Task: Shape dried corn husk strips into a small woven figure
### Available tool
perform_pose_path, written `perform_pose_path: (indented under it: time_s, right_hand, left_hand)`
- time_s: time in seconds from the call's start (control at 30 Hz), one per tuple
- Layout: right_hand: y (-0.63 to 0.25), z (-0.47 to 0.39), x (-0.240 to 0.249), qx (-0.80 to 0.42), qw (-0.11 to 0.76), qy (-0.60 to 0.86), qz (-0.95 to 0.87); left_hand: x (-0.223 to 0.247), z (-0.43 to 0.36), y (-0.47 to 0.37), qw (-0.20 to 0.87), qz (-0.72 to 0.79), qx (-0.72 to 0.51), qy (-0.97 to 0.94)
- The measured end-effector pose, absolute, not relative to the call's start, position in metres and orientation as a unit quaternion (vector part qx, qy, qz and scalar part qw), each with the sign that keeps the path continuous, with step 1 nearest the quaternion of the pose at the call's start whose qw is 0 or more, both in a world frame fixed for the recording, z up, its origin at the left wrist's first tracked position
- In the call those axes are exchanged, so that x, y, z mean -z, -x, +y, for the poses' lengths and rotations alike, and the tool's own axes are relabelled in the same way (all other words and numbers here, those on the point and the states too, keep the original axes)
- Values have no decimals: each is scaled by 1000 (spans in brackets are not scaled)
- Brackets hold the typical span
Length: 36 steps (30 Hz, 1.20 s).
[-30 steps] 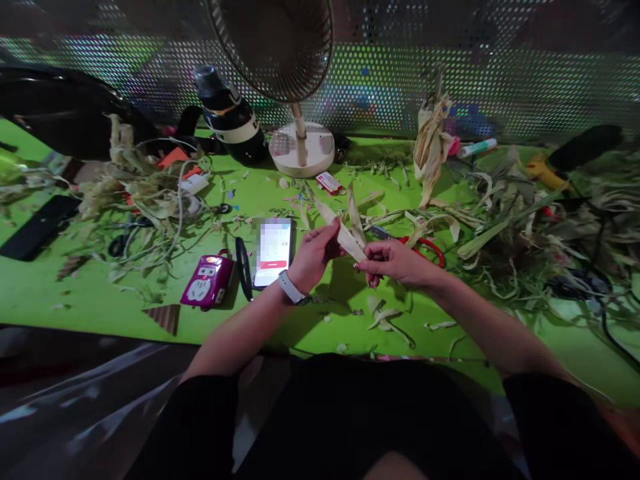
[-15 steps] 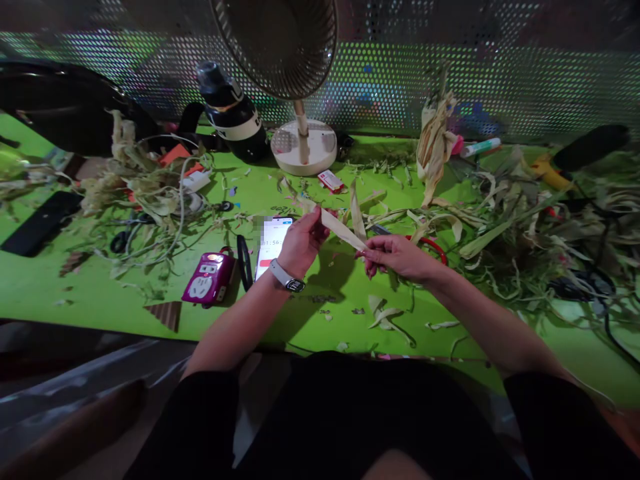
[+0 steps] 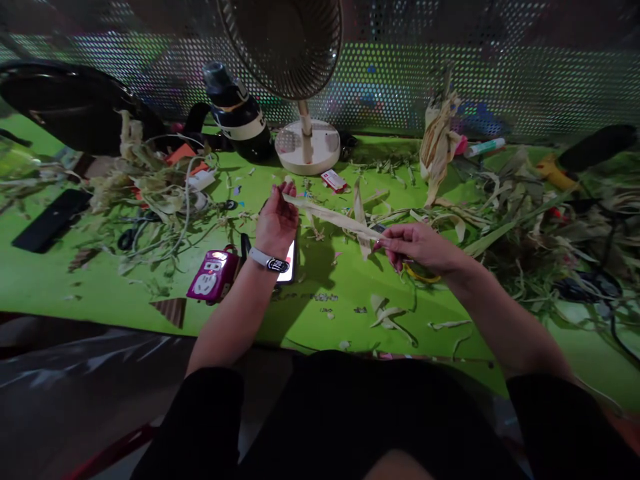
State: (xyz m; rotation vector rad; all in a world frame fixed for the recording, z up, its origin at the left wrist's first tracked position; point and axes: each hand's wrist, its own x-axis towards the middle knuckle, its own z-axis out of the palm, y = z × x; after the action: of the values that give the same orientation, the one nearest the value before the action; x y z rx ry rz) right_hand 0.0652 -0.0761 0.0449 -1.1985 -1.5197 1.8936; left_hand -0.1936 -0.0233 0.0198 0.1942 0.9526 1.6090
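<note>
A long pale strip of dried husk (image 3: 340, 219) stretches between my hands above the green table (image 3: 320, 333). My left hand (image 3: 277, 220), with a watch at the wrist, is closed around the strip's left end, over a lit phone (image 3: 287, 267) that it partly hides. The right end is pinched between the thumb and fingers of my right hand (image 3: 411, 243). Just behind the strip another upright piece of husk (image 3: 359, 210) stands out. A yellow ring-shaped handle (image 3: 423, 275) shows under my right hand.
Behind stand a fan (image 3: 307, 150) and a black bottle (image 3: 243, 127). A purple power socket (image 3: 213, 275) lies left of my left forearm. Husk piles (image 3: 520, 220) cover the right side; more husks (image 3: 145, 200) and a black case (image 3: 50, 220) lie left.
My left hand has moved left and slightly up, covering more of the phone. My right hand has shifted a little right, and more of the strip shows between them.
</note>
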Motion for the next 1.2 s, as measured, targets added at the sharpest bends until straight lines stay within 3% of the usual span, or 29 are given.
perform_pose_path:
  time_s: [0.17,0.37,0.57,0.67,0.73,0.87,0.97,1.1,1.2]
  right_hand:
    - [-81,-69,-58,-623,239,467,-580]
    - [-116,-52,-73,-512,436,525,-522]
    - [-140,-37,-80,-416,589,551,-420]
    - [-145,-38,-85,-394,601,536,-442]
    - [-148,-42,-88,-391,596,523,-467]
    - [-148,-53,-90,-473,488,510,-527]
    - [-140,-58,-87,-534,397,489,-564]
    - [-125,-55,-81,-519,437,487,-550]
    - [-120,-46,-77,-490,488,507,-515]
  left_hand:
    - [-17,-25,192,600,409,-680,-99]
    - [-14,-40,176,674,360,-624,-164]
    - [-12,-57,179,769,321,-447,-325]
    - [-10,-53,190,800,302,-273,-441]
    - [-12,-48,195,795,307,-223,-474]
    - [-19,-41,191,699,385,-472,-374]
    - [-28,-48,183,716,429,-393,-386]
    - [-39,-65,179,772,347,-160,-508]
    - [-42,-68,182,768,340,-180,-512]
